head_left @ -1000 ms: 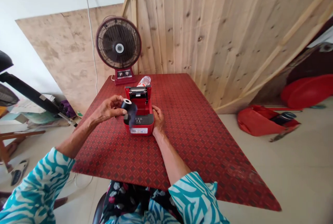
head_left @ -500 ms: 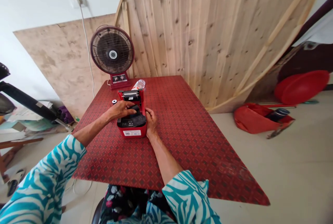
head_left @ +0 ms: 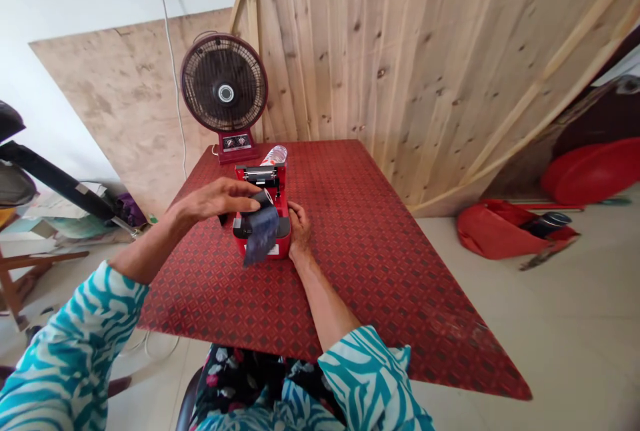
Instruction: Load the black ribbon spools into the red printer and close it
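Black ribbon roll (head_left: 263, 198), loose film (head_left: 260, 237) trailing over red printer (head_left: 281, 201)

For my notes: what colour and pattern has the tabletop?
The tabletop is deep red with a repeating dark diamond pattern, shown best in the head view.

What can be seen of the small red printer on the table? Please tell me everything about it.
The small red plastic printer stands on the red patterned tabletop with its lid raised, and a metal-and-black roller bar shows along the lid's top edge. Its body has a black panel and a white label at the front, partly hidden. The person's right hand touches its right side. The left hand holds a dark roll above it, and a dark strip from the roll hangs in front.
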A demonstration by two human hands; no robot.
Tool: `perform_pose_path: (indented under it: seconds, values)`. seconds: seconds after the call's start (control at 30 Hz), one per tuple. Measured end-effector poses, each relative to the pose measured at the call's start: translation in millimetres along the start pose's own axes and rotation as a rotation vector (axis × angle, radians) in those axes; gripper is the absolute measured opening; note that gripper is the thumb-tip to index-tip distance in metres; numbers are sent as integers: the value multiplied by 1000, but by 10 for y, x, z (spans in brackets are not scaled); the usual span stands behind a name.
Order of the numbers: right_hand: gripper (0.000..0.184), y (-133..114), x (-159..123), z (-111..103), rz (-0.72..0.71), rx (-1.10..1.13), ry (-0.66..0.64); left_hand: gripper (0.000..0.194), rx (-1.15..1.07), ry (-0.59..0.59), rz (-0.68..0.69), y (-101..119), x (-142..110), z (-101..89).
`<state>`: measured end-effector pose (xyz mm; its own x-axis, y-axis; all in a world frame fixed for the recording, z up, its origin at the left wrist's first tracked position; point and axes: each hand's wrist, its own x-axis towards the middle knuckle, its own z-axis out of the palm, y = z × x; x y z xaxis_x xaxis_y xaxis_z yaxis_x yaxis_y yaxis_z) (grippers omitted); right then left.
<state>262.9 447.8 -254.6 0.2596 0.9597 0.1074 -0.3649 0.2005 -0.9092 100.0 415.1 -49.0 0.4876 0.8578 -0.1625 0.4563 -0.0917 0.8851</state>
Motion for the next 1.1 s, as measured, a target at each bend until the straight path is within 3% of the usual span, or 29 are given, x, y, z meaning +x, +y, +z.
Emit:
perform_pose_path:
  seconds: [0.17, 0.27, 0.53, 0.6, 0.7, 0.83, 0.97, 1.03, 1.1]
  values:
    - [37, -11, -18, -8, 33, 40, 7, 40, 603, 85, -121, -203, 430, 201]
    - [37, -1, -12, -19, 34, 40, 11, 40, 893, 48, -149, -244, 555, 243]
    - [36, 2, -9, -11, 33, 38, 20, 28, 993, -18, -126, -426, 824, 231]
    - [36, -13, -14, -9, 43, 39, 20, 25, 933, -29, -87, -460, 830, 194]
    - [37, -34, -18, -11, 54, 33, 23, 21, 601, 1, 27, -479, 691, 90]
    - [39, -44, -18, -5, 56, 51, 10, 31, 262, 373, 180, -576, 264, 68]
    - [40, -50, -40, 5, 92, 88, 24, 51, -105, 769, 185, -864, -31, 306]
    - [44, -65, -32, 2, 134, 95, 36, 56, -240, 884, 207, -1010, -30, 434]
    - [48, -99, 29, 1, 175, 92, 58, 59, -300, 916, 227, -1099, 33, 504]
